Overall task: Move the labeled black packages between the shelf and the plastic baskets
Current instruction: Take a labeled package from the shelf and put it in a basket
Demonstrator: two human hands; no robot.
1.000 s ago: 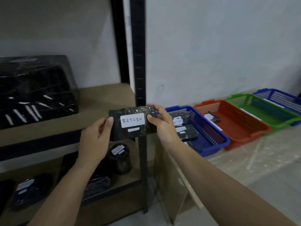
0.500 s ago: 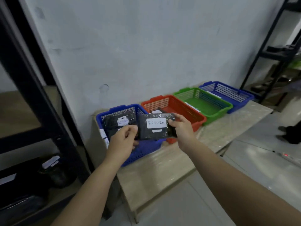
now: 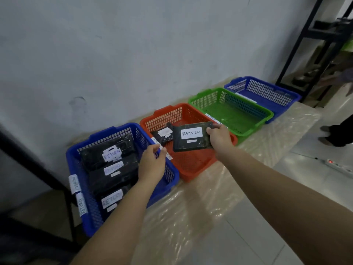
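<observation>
From my feed I see both forearms bare right up to the bottom frame edge, with no sleeve on either. The left hand [image 3: 151,165] and right hand [image 3: 219,137] are bare too, and I spot no glove, ring, watch or band on hands or wrists.

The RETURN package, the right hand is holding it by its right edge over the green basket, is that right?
Not quite. The right hand does hold the RETURN package by its right edge, but the head view shows it over the red basket, not the green basket, which sits one place further right.
</observation>
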